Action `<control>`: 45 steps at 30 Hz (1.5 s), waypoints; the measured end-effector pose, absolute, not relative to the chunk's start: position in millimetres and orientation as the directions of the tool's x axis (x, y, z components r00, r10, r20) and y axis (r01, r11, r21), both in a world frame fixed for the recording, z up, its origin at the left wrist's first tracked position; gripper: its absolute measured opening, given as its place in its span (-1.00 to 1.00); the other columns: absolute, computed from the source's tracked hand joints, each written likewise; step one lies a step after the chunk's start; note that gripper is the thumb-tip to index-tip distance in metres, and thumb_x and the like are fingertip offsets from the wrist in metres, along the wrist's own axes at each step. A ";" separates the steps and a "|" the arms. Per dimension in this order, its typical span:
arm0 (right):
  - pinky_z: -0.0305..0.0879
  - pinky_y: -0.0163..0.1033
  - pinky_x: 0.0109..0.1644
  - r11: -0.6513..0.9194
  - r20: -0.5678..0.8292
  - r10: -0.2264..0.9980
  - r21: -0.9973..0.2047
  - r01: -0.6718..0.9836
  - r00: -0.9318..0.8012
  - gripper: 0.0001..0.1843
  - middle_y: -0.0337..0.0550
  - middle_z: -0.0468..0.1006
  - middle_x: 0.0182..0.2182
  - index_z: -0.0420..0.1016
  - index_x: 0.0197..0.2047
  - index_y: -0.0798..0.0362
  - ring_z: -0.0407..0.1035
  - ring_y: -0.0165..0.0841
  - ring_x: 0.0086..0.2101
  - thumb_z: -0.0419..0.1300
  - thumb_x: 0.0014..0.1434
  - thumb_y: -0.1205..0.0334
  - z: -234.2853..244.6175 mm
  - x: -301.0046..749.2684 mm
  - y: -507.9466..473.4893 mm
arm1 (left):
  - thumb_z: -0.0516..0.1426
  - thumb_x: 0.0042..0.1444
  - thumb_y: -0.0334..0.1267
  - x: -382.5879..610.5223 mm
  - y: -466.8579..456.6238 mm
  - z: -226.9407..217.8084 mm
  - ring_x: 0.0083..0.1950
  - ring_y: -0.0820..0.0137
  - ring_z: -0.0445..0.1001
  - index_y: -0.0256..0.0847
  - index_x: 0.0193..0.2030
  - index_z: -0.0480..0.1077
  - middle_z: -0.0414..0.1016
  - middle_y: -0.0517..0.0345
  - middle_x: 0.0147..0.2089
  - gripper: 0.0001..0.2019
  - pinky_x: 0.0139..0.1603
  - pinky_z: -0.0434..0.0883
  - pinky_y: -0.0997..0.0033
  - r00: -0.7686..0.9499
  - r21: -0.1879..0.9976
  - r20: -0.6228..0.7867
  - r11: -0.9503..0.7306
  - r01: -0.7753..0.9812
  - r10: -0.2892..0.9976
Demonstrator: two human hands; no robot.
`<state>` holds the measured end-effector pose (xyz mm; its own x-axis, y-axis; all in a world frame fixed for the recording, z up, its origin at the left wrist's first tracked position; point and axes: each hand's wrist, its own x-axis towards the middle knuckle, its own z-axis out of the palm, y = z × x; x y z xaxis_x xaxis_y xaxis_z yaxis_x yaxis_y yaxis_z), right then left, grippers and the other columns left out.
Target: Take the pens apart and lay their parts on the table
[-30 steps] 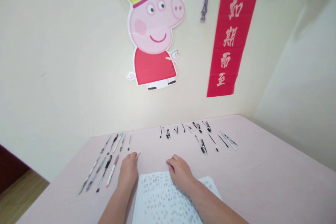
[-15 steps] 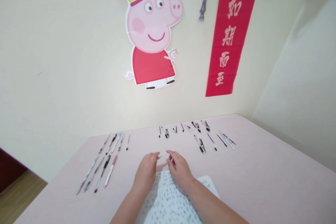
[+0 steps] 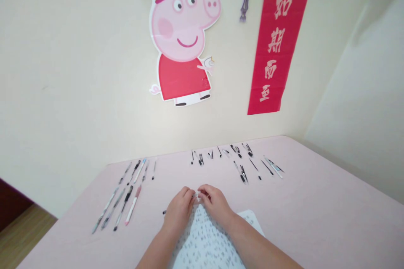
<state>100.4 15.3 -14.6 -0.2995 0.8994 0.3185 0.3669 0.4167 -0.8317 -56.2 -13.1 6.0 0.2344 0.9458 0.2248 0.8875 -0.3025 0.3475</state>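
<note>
My left hand (image 3: pixel 181 207) and my right hand (image 3: pixel 215 202) meet over the near middle of the table, fingers curled and closed. Between their fingertips is the clear, pale end of a slim pen (image 3: pixel 197 195). A black end (image 3: pixel 164 212) shows past the outer side of my left hand; it looks like the other end of the same pen, its middle hidden by the hand. The right fingertips pinch at the clear end. Below my wrists lies white cloth or paper with small grey marks (image 3: pixel 205 239).
Several whole pens (image 3: pixel 128 201) lie in two rows on the left of the pink table (image 3: pixel 303 218). Groups of pen parts, with black caps and refills (image 3: pixel 242 173), lie at the back and right. The wall behind bears a pig cutout (image 3: pixel 184 42) and a red banner (image 3: pixel 277 42).
Both hands have come slightly lower and closer together at the fingertips. A black end now shows left of my left hand. The pens on the table have stayed put.
</note>
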 end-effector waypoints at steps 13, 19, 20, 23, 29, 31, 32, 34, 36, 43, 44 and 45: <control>0.25 -0.30 -0.22 0.418 0.302 0.895 -0.825 0.380 -0.327 -0.83 -0.19 0.52 -0.37 0.46 -0.25 0.05 0.37 -0.38 -0.35 0.06 0.11 0.32 -15.9 100.0 16.2 | -0.14 0.22 -0.29 -57.5 -14.7 7.1 -0.26 0.42 0.38 -0.14 -0.22 0.34 0.38 0.12 -0.26 -0.76 -0.28 0.23 0.46 0.243 0.366 0.158 -0.286 0.886 0.957; 0.24 -0.31 -0.22 0.408 0.291 0.898 -0.834 0.372 -0.331 -0.83 -0.19 0.52 -0.37 0.46 -0.26 0.05 0.36 -0.39 -0.35 0.06 0.11 0.33 -15.6 100.3 16.0 | -0.15 0.22 -0.29 -58.0 -14.5 7.1 -0.27 0.43 0.38 -0.16 -0.23 0.35 0.39 0.13 -0.26 -0.75 -0.29 0.22 0.47 0.241 0.372 0.136 -0.275 0.887 0.961; 0.24 -0.31 -0.22 0.407 0.290 0.898 -0.834 0.373 -0.332 -0.83 -0.20 0.52 -0.37 0.46 -0.26 0.05 0.36 -0.39 -0.35 0.06 0.11 0.33 -15.5 100.3 16.0 | -0.15 0.22 -0.29 -57.8 -14.7 7.7 -0.26 0.43 0.38 -0.15 -0.23 0.35 0.39 0.13 -0.26 -0.74 -0.29 0.22 0.47 0.240 0.375 0.134 -0.273 0.886 0.962; 0.24 -0.31 -0.22 0.410 0.291 0.896 -0.834 0.370 -0.337 -0.83 -0.20 0.52 -0.37 0.46 -0.27 0.05 0.36 -0.39 -0.35 0.06 0.11 0.34 -15.6 100.1 16.2 | -0.15 0.23 -0.28 -57.1 -15.3 9.2 -0.25 0.43 0.39 -0.15 -0.23 0.35 0.40 0.13 -0.27 -0.74 -0.27 0.22 0.47 0.231 0.390 0.122 -0.261 0.883 0.965; 0.25 -0.31 -0.21 0.396 0.279 0.900 -0.844 0.361 -0.334 -0.83 -0.21 0.52 -0.38 0.47 -0.28 0.05 0.36 -0.39 -0.35 0.07 0.09 0.35 -16.8 99.9 16.9 | -0.14 0.22 -0.28 -57.6 -14.9 7.3 -0.23 0.42 0.40 -0.15 -0.20 0.37 0.42 0.12 -0.25 -0.73 -0.23 0.23 0.47 0.228 0.400 0.112 -0.254 0.880 0.967; 0.25 -0.31 -0.22 0.390 0.274 0.901 -0.850 0.354 -0.335 -0.84 -0.22 0.51 -0.39 0.47 -0.29 0.05 0.36 -0.39 -0.36 0.07 0.09 0.35 -16.0 100.0 16.7 | -0.14 0.23 -0.27 -58.4 -15.0 6.6 -0.24 0.43 0.40 -0.14 -0.19 0.38 0.42 0.12 -0.26 -0.72 -0.24 0.23 0.47 0.232 0.395 0.120 -0.261 0.881 0.965; 0.25 -0.31 -0.23 0.388 0.273 0.901 -0.853 0.348 -0.336 -0.84 -0.22 0.51 -0.40 0.46 -0.30 0.05 0.36 -0.39 -0.36 0.06 0.09 0.36 -15.4 100.0 16.5 | -0.14 0.23 -0.26 -59.0 -15.1 6.5 -0.25 0.43 0.41 -0.13 -0.18 0.38 0.42 0.13 -0.27 -0.72 -0.25 0.23 0.48 0.232 0.389 0.127 -0.264 0.883 0.964; 0.24 -0.31 -0.24 0.387 0.273 0.900 -0.861 0.331 -0.340 -0.84 -0.23 0.51 -0.41 0.46 -0.30 0.05 0.36 -0.39 -0.37 0.07 0.09 0.36 -14.2 100.0 16.3 | -0.13 0.23 -0.25 -60.4 -15.3 7.0 -0.27 0.43 0.41 -0.11 -0.13 0.38 0.43 0.14 -0.28 -0.72 -0.28 0.22 0.48 0.231 0.374 0.141 -0.268 0.888 0.963; 0.24 -0.32 -0.25 0.386 0.275 0.899 -0.866 0.317 -0.341 -0.85 -0.23 0.50 -0.42 0.45 -0.31 0.06 0.35 -0.39 -0.37 0.07 0.08 0.36 -13.6 99.8 16.4 | -0.11 0.22 -0.24 -61.7 -15.5 7.9 -0.28 0.43 0.42 -0.08 -0.09 0.38 0.43 0.16 -0.28 -0.73 -0.29 0.22 0.48 0.229 0.366 0.151 -0.270 0.891 0.962; 0.23 -0.32 -0.25 0.381 0.276 0.901 -0.871 0.309 -0.334 -0.86 -0.23 0.50 -0.41 0.45 -0.30 0.06 0.35 -0.39 -0.38 0.07 0.08 0.36 -19.1 99.6 18.3 | -0.13 0.23 -0.21 -61.7 -15.6 9.9 -0.26 0.42 0.43 -0.11 -0.12 0.38 0.43 0.14 -0.27 -0.71 -0.27 0.24 0.49 0.242 0.374 0.165 -0.288 0.882 0.956; 0.23 -0.31 -0.25 0.381 0.276 0.902 -0.871 0.311 -0.333 -0.86 -0.23 0.50 -0.41 0.45 -0.30 0.06 0.35 -0.39 -0.37 0.08 0.08 0.36 -20.1 99.8 18.5 | -0.13 0.23 -0.21 -61.5 -15.6 9.6 -0.25 0.42 0.43 -0.11 -0.12 0.38 0.43 0.13 -0.27 -0.71 -0.27 0.24 0.48 0.240 0.373 0.165 -0.286 0.883 0.957; 0.23 -0.31 -0.25 0.381 0.276 0.902 -0.870 0.312 -0.332 -0.86 -0.23 0.50 -0.41 0.45 -0.30 0.06 0.35 -0.39 -0.37 0.08 0.07 0.36 -21.0 99.9 18.8 | -0.13 0.23 -0.21 -61.5 -15.5 9.1 -0.25 0.41 0.43 -0.11 -0.12 0.38 0.43 0.13 -0.26 -0.71 -0.27 0.24 0.48 0.240 0.371 0.163 -0.285 0.884 0.957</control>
<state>99.9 18.8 -21.0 -0.3321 0.9020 0.2758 0.3122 0.3810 -0.8703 -61.5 -15.5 9.1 0.2398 0.9571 0.1629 0.8840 -0.2846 0.3708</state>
